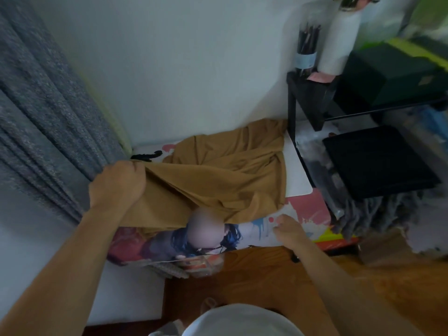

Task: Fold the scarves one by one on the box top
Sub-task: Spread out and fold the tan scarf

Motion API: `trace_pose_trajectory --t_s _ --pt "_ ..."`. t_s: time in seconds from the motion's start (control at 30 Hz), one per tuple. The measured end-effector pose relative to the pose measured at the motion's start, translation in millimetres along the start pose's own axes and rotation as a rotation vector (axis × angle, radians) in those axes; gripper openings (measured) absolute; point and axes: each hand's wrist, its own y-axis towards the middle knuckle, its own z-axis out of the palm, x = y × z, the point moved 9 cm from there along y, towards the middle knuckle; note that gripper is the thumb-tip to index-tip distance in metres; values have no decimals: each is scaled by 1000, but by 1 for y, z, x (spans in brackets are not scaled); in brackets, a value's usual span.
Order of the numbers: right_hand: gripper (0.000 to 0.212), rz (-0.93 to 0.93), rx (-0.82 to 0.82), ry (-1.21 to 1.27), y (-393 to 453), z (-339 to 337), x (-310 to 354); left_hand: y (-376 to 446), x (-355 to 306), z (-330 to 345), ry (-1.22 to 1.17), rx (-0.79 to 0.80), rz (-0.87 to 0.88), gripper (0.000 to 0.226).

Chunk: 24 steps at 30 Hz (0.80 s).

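Gripping scarf [213, 173] edge, left hand [117, 183]

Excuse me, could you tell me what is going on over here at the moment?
A person is working on a mustard-brown fabric scarf spread, still rumpled, over a box top with a colourful printed cover. The left hand grips the scarf's near-left edge, lifting it. The right hand rests near the cover's front edge, fingers loose, holding nothing. No neat fold is visible yet. A grey curtain hangs at the left.
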Motion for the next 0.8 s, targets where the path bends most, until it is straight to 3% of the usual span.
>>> trace_pose_trajectory --t_s 0.1,0.17,0.27,0.3,0.37,0.4,0.53,0.6,0.67,0.8 --pt "34 -181 -308 27 -12 4 38 -9 -2 -1 54 -6 29 44" --pt "43 -299 -428 -92 -10 -3 68 -15 0 0 92 5 29 44" --pt "64 -263 -286 -310 28 7 89 -21 4 4 120 24 -17 42" --pt "62 -218 -228 -323 46 9 88 -22 7 6 119 30 -35 41" --pt "28 -247 -213 -307 63 1 90 -24 9 6 92 33 -54 41" --pt "19 -295 -280 -256 62 -7 88 -23 13 6 86 34 -66 40" --pt "30 -265 -686 77 -4 -44 23 -18 31 3 60 19 -135 33" --pt "28 -61 -635 251 -22 -33 -37 -16 37 6 22 24 -153 36" --pt "41 208 -515 414 -23 -12 -89 -18 39 12 2 40 -159 41" --pt "61 216 -340 616 -4 24 -89 -23 32 18 -23 68 -136 43"
